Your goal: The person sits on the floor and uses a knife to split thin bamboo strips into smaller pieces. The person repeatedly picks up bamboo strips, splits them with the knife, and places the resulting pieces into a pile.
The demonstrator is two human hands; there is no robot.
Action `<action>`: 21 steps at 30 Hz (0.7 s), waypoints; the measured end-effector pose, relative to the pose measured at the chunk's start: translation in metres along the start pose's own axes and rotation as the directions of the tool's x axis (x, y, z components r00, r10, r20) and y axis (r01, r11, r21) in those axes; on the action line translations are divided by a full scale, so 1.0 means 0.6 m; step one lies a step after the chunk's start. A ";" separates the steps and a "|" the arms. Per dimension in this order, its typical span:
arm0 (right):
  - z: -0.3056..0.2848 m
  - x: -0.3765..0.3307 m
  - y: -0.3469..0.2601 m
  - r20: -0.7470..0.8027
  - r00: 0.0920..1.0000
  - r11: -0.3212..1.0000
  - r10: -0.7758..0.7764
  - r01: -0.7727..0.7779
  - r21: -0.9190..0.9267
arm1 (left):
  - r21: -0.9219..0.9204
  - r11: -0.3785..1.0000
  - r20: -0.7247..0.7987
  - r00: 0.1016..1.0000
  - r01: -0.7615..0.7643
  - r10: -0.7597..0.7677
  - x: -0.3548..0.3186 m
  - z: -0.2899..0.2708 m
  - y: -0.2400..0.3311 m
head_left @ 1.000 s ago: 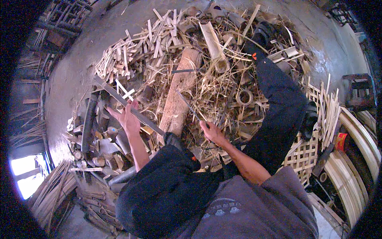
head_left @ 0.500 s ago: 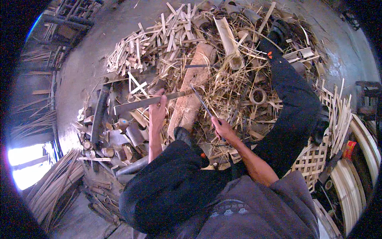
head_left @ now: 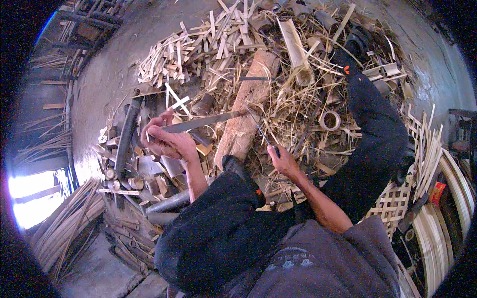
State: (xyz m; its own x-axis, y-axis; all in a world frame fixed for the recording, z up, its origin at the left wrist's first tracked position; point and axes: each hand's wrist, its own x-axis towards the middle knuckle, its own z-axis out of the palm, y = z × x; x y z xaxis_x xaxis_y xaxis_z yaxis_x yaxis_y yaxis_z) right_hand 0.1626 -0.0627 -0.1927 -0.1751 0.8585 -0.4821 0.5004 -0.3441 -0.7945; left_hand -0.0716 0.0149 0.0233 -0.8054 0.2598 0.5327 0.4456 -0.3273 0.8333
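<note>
My left hand (head_left: 171, 141) is closed around the left end of a flat bamboo slat (head_left: 203, 121). The slat slants up to the right, and its far end rests on a long reddish-brown wooden block (head_left: 261, 64). In my right hand (head_left: 284, 163) is the dark handle of a knife (head_left: 262, 130). Its narrow blade points up and left, with the tip over the block beside the slat's far end. A dark flat bar (head_left: 253, 78) crosses the block farther up, away from both hands.
Short pale bamboo strips (head_left: 169, 59) are heaped at the far left, with shavings (head_left: 293, 109) right of the block. Cut bamboo tubes (head_left: 330, 120) lie among them. A woven bamboo panel (head_left: 390, 203) stands by my right leg (head_left: 370, 134). Long thin strips (head_left: 67, 218) lean at the left.
My left hand has slid from the middle of the slat to its left end and turned around it. The knife remains near the slat's far end. The whole view has shifted slightly.
</note>
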 end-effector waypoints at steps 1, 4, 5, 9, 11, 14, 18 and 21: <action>-0.004 -0.005 -0.013 -0.012 1.000 1.000 -0.023 0.023 -0.006 | 0.055 0.998 0.003 1.000 0.009 -0.009 0.005 -0.003 -0.004; -0.031 -0.029 -0.062 0.008 0.995 0.993 -0.100 0.101 -0.068 | -0.095 0.979 0.102 0.980 0.180 -0.170 0.033 -0.017 -0.021; -0.040 -0.041 -0.082 0.028 0.992 0.987 -0.127 0.129 -0.095 | -0.187 0.947 0.160 0.959 0.262 -0.234 0.045 -0.024 -0.029; -0.067 -0.094 -0.139 0.083 0.920 0.920 -0.382 0.387 -0.057 | -0.314 0.855 0.221 0.907 0.414 -0.358 0.057 -0.029 -0.029; -0.069 -0.096 -0.160 0.190 0.915 0.926 -0.356 0.372 -0.059 | -0.300 0.868 0.230 0.913 0.396 -0.337 0.044 -0.014 -0.025; -0.049 -0.092 -0.205 0.274 0.909 0.945 -0.315 0.327 0.002 | -0.270 0.897 0.238 0.927 0.349 -0.289 0.015 -0.010 0.010; -0.039 -0.077 -0.236 0.167 0.930 0.945 -0.326 0.318 0.074 | -0.238 0.906 0.166 0.934 0.349 -0.316 -0.018 -0.003 0.009; 0.004 -0.015 -0.122 0.066 0.987 0.989 -0.149 0.149 0.018 | -0.209 0.928 0.176 0.945 0.308 -0.275 -0.006 -0.015 0.015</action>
State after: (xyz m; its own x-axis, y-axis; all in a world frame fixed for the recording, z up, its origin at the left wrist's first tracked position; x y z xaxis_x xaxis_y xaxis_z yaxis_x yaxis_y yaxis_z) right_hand 0.1254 -0.0463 -0.1309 -0.3033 0.8733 -0.3811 0.4538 -0.2193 -0.8637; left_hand -0.0682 0.0031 0.0273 -0.8151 0.4952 0.3008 0.0832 -0.4137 0.9066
